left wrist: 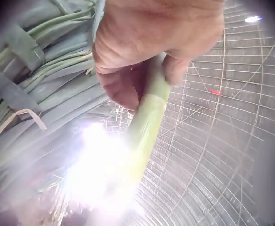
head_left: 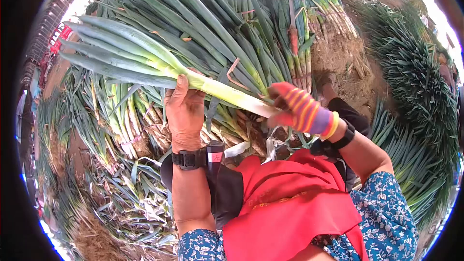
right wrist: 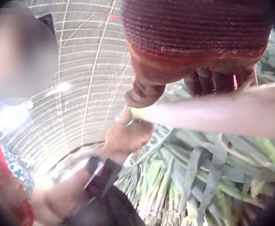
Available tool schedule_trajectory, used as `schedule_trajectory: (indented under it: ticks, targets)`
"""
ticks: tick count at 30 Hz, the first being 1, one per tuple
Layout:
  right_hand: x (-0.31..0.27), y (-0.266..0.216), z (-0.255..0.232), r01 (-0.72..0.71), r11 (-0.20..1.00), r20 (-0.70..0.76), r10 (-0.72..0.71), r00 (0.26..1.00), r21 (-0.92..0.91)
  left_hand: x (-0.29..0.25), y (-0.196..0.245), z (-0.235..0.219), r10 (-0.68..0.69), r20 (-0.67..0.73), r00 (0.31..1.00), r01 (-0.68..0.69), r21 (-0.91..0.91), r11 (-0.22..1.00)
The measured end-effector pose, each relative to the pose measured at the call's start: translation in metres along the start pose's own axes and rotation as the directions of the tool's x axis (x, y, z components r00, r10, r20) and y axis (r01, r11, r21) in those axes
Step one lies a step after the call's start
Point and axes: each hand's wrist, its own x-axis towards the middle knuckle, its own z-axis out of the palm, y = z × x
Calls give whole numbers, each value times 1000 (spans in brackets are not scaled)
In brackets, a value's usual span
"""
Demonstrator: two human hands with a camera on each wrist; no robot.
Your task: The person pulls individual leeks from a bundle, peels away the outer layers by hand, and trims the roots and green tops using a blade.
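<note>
A large leek (head_left: pixel 227 94) with broad green leaves lies across both hands in the head view, leaves to the left, white stalk to the right. The bare left hand (head_left: pixel 186 111) grips it where the leaves fan out, thumb on top. In the left wrist view, the fingers of the left hand (left wrist: pixel 151 47) curl round the pale green stalk (left wrist: pixel 149 117). The right hand (head_left: pixel 304 108), in a striped glove, has its fingers about the stalk's white end. In the right wrist view, the gloved right hand (right wrist: pixel 194 56) is above the white stalk (right wrist: pixel 222 110), its fingertips partly hidden.
Piled leeks (head_left: pixel 193 24) lie beyond the hands, with tied bundles (head_left: pixel 333 14) at the back. More leeks (head_left: pixel 406 53) stand at the right. Loose leaves and trimmings (head_left: pixel 140 203) cover the ground at lower left. A red apron (head_left: pixel 295 203) covers the person's lap.
</note>
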Motion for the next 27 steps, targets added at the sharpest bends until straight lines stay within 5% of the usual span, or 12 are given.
schedule_trajectory:
  ticks: [6,8,10,14,16,18,20,21,23,24,25,27]
  targets:
    - [12,-33,39,128,990,2,-129,992,-57,-6,4,12,-47,99,994,64,-175,983]
    - [13,-40,36,-114,909,185,41,982,400,-6,3,11,-83,148,986,124,-296,947]
    - [14,-49,33,-228,888,289,115,950,399,-5,1,8,-104,165,981,151,-309,939]
    - [12,-34,41,-131,873,170,56,984,470,-6,1,13,-133,205,970,185,-260,948]
    - [12,-29,43,150,966,48,-164,985,212,-6,-2,13,-149,178,973,198,-298,934]
    - [13,-29,43,90,979,79,-106,991,185,-7,-3,15,-155,178,972,204,-307,930]
    - [16,-21,49,-242,848,301,102,948,472,-8,-6,17,-156,253,955,236,-326,916]
    - [17,-11,53,-568,604,541,253,802,559,-8,-7,19,-163,253,953,243,-327,913]
    - [5,18,60,-73,908,525,-171,834,412,-9,-7,26,-138,284,949,245,-385,890]
    - [-5,48,74,144,880,571,-410,711,453,-9,-7,26,-153,285,946,260,-389,884]
    - [-16,55,75,-104,935,696,-175,696,339,-7,-5,23,-131,291,948,248,-412,877]
    - [-44,83,75,-70,965,643,-114,757,254,-1,-1,14,-89,260,962,198,-430,881]
